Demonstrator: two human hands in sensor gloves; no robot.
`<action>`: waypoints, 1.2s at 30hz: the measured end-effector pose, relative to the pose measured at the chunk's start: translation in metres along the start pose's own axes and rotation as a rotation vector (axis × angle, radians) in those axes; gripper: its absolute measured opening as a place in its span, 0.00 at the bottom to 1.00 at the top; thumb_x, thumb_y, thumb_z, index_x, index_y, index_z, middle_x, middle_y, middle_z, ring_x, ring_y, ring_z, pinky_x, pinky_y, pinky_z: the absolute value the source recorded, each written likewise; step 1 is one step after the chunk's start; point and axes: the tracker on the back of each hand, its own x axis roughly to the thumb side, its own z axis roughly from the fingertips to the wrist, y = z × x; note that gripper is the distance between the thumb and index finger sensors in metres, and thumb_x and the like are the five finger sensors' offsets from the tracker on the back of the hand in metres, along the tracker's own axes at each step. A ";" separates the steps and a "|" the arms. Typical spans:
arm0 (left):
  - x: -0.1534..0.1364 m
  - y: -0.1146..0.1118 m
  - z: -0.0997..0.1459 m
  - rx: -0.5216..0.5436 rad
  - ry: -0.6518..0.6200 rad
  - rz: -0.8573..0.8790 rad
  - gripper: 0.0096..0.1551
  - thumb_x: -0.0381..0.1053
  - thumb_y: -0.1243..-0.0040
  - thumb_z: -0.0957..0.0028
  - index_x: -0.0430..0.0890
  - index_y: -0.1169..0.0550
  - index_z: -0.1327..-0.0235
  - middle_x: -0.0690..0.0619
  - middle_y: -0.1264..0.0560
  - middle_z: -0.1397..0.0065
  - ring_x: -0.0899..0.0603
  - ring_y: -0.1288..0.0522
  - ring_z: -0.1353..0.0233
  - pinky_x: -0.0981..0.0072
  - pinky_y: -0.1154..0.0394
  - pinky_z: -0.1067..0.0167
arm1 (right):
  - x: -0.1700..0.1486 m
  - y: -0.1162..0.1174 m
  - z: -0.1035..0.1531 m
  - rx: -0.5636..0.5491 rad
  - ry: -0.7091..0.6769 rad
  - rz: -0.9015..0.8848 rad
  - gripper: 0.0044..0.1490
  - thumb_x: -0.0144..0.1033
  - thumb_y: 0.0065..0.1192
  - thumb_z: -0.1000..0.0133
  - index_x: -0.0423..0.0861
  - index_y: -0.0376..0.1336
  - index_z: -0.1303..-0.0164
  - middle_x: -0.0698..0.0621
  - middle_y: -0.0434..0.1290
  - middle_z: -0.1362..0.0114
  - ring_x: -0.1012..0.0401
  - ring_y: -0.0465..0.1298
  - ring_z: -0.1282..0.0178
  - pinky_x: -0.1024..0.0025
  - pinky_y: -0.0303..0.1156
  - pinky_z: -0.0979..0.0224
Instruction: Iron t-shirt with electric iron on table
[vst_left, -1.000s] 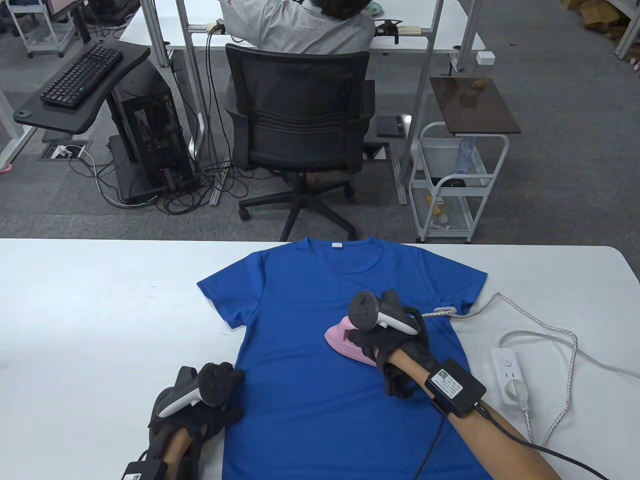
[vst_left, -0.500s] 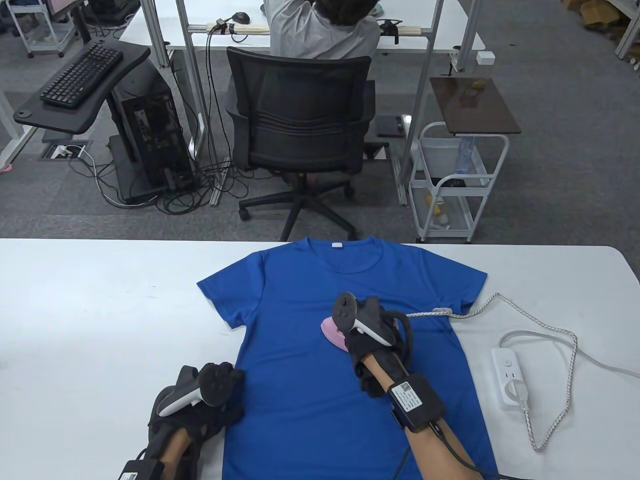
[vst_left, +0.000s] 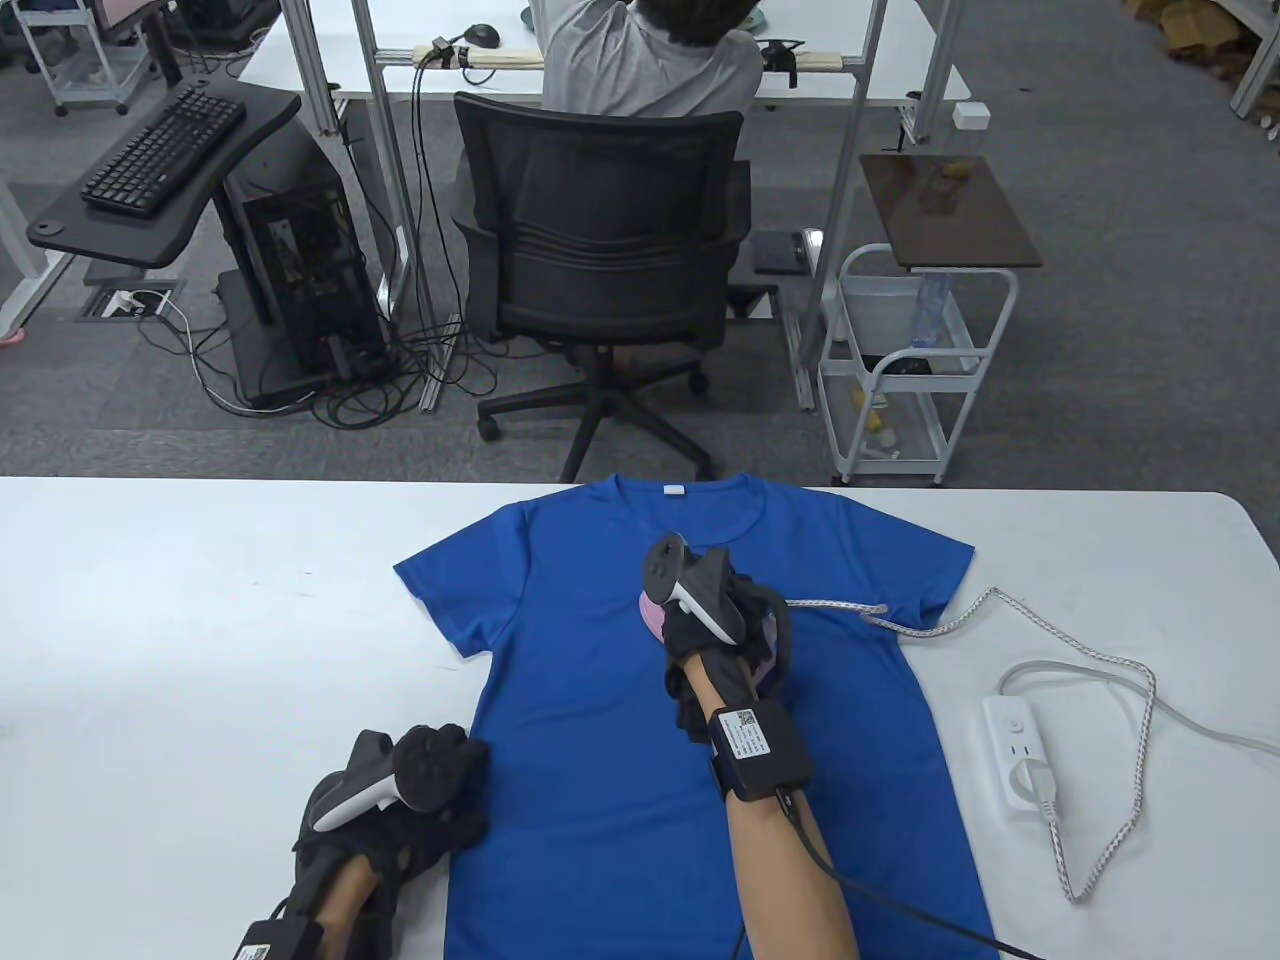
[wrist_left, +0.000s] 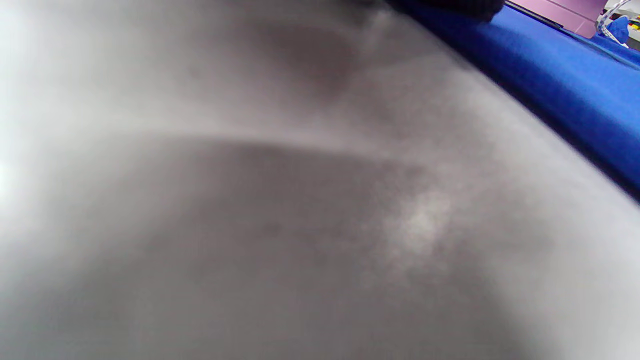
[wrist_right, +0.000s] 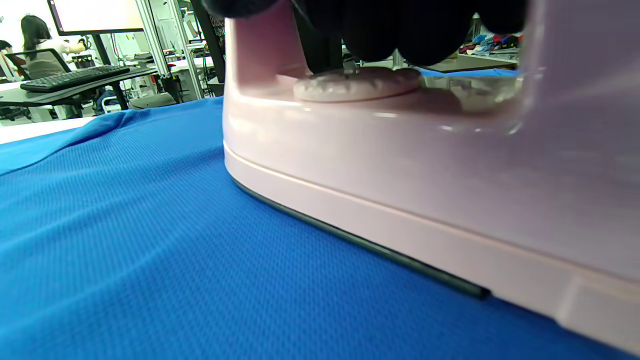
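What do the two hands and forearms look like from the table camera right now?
Both hands wear black sensor gloves, the left hand and the right hand. Each carries a grey-and-white tracker strapped to its back, shaped like a VR controller. The forearms are bare, with no sleeves. A black box with a white QR-code label sits on the right wrist, and a thin black cable trails from it.

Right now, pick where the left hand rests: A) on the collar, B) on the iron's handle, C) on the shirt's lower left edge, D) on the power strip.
C: the left hand presses the t-shirt at its lower left edge, while the right hand grips the iron.
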 end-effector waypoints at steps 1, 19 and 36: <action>0.000 0.000 0.000 -0.002 0.001 0.002 0.47 0.63 0.49 0.49 0.57 0.54 0.20 0.53 0.62 0.16 0.37 0.65 0.17 0.39 0.60 0.26 | 0.000 0.000 0.001 -0.011 -0.005 -0.005 0.44 0.41 0.51 0.48 0.38 0.54 0.21 0.34 0.65 0.29 0.39 0.71 0.34 0.39 0.66 0.30; -0.003 0.001 -0.001 -0.014 0.008 0.038 0.47 0.63 0.48 0.49 0.58 0.54 0.21 0.55 0.62 0.16 0.39 0.66 0.18 0.41 0.61 0.26 | 0.016 0.005 0.053 0.049 -0.279 0.010 0.43 0.42 0.51 0.47 0.37 0.55 0.21 0.34 0.66 0.29 0.39 0.71 0.35 0.38 0.66 0.31; -0.004 0.004 0.005 0.000 0.015 -0.038 0.47 0.64 0.47 0.50 0.58 0.52 0.21 0.55 0.59 0.15 0.38 0.61 0.16 0.40 0.56 0.25 | 0.020 0.004 0.018 -0.012 -0.097 0.001 0.44 0.42 0.51 0.48 0.39 0.55 0.21 0.34 0.66 0.29 0.39 0.71 0.35 0.39 0.66 0.31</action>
